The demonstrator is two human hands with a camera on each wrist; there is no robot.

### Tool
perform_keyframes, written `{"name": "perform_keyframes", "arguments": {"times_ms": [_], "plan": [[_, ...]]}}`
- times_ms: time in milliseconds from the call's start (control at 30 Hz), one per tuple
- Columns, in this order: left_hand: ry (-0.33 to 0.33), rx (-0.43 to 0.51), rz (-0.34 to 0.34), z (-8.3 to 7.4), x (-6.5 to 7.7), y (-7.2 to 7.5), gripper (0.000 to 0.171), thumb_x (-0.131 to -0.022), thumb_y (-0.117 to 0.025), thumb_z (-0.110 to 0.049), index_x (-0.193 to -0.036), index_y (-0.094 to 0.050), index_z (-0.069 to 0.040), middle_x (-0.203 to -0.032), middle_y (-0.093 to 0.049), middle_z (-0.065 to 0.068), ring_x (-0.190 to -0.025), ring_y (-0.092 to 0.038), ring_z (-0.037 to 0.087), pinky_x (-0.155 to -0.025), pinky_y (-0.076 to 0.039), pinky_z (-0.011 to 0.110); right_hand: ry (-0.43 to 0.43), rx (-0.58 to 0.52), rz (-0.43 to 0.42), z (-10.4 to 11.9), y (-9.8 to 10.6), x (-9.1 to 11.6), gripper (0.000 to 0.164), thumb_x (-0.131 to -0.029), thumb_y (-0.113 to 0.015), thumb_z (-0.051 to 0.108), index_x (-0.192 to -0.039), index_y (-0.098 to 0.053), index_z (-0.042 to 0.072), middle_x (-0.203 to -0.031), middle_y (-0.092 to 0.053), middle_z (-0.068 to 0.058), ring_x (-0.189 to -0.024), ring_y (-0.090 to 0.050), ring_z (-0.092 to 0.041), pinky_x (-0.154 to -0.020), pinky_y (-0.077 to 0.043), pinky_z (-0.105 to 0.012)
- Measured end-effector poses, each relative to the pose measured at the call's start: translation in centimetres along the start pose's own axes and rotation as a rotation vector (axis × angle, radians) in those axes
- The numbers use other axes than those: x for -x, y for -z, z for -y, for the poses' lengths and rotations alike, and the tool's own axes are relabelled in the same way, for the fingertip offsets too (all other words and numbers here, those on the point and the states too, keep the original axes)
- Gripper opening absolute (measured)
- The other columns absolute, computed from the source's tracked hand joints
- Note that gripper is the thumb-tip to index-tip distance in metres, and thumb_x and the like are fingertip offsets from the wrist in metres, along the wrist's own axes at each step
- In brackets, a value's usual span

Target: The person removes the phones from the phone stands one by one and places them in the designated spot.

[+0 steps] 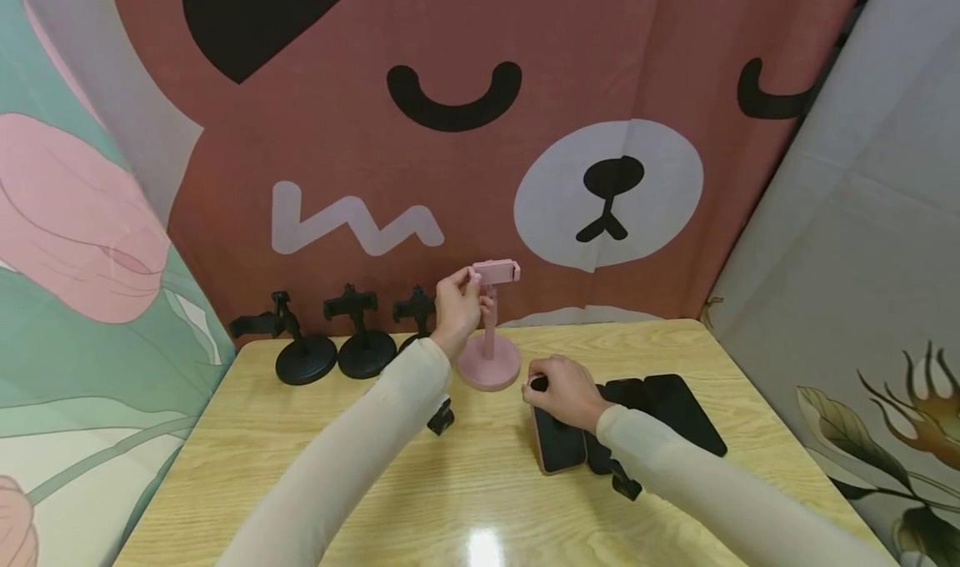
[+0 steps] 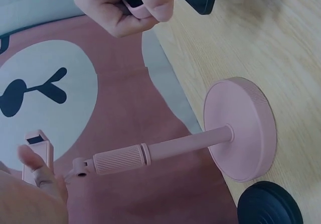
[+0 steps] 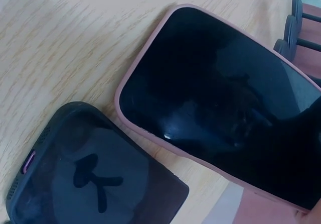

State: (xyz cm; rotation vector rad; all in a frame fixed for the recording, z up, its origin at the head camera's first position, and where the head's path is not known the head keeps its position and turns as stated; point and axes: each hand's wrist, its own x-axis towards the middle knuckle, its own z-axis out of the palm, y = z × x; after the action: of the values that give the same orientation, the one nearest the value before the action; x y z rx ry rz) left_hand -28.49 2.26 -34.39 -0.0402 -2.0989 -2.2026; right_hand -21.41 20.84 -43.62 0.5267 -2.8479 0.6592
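A pink phone stand point(image 1: 489, 367) stands upright toward the back of the table. My left hand point(image 1: 456, 310) pinches the left end of its clamp point(image 1: 495, 272), with fingers and thumb around it in the left wrist view. Lower and to the right, my right hand point(image 1: 566, 393) grips the far end of a phone in a pink case point(image 1: 560, 449). Its dark screen faces up, and in the right wrist view this phone point(image 3: 215, 98) overlaps the edge of a dark phone point(image 3: 115, 179) beside it. My right hand partly covers the neighbouring phones.
Three black phone stands line the back left: one point(image 1: 306, 362) at the end, another point(image 1: 367, 357) beside it, and a third point(image 1: 414, 307) partly behind my left arm. A large dark phone point(image 1: 684, 413) lies at the right. Printed curtains point(image 1: 450, 158) enclose the wooden table point(image 1: 420, 500).
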Motion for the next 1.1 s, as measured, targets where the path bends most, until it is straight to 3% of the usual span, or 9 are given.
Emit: {"name": "perform_keyframes", "arguments": {"times_ms": [67, 300, 567, 1000, 1100], "plan": [[0.01, -0.01, -0.001, -0.1, 0.0, 0.1, 0.038, -0.106, -0.05, -0.018, -0.142, -0.058, -0.006, -0.119, -0.071, 0.022, -0.066, -0.067, 0.017, -0.07, -0.063, 0.035, -0.009, -0.017, 0.008, -0.2, 0.0, -0.1, 0.015, -0.089, -0.069, 0.023, -0.075, -0.064, 0.027, -0.068, -0.056, 0.012, -0.061, -0.046, -0.007, -0.056, -0.038, -0.023], [0.039, -0.041, 0.013, -0.5, 0.0, 0.3, 0.04, -0.106, -0.05, -0.02, -0.144, -0.056, -0.008, -0.122, -0.071, 0.019, -0.076, -0.071, 0.027, -0.081, -0.063, 0.045, -0.044, -0.051, 0.026, -1.0, -0.3, -0.4, 0.016, -0.09, -0.07, 0.024, -0.075, -0.064, 0.025, -0.065, -0.054, 0.009, -0.057, -0.045, -0.008, -0.054, -0.036, -0.023], [0.059, -0.039, 0.036, -0.5, 0.0, 0.5, 0.042, -0.106, -0.051, -0.021, -0.146, -0.054, -0.009, -0.119, -0.071, 0.02, -0.07, -0.068, 0.02, -0.063, -0.059, 0.026, -0.083, -0.027, 0.024, -1.7, -1.3, -0.5, 0.015, -0.092, -0.072, 0.03, -0.081, -0.067, 0.021, -0.071, -0.057, 0.007, -0.067, -0.047, -0.011, -0.06, -0.039, -0.026], [0.054, -0.056, 0.033, -0.4, 0.2, 0.6, 0.043, -0.106, -0.051, -0.022, -0.147, -0.053, -0.01, -0.125, -0.069, 0.017, -0.075, -0.069, 0.023, -0.057, -0.055, 0.019, -0.089, 0.029, 0.04, -1.7, -1.9, -1.2, 0.015, -0.092, -0.073, 0.03, -0.089, -0.072, 0.016, -0.075, -0.064, 0.006, -0.069, -0.048, -0.012, -0.066, -0.044, -0.03], [0.06, -0.057, 0.033, -0.4, 0.2, 0.6, 0.042, -0.106, -0.051, -0.022, -0.147, -0.053, -0.01, -0.125, -0.069, 0.016, -0.075, -0.068, 0.022, -0.058, -0.055, 0.019, -0.082, 0.027, 0.04, -1.7, -2.0, -1.3, 0.015, -0.092, -0.073, 0.029, -0.088, -0.072, 0.015, -0.073, -0.064, 0.006, -0.066, -0.049, -0.012, -0.072, -0.047, -0.034]]}}
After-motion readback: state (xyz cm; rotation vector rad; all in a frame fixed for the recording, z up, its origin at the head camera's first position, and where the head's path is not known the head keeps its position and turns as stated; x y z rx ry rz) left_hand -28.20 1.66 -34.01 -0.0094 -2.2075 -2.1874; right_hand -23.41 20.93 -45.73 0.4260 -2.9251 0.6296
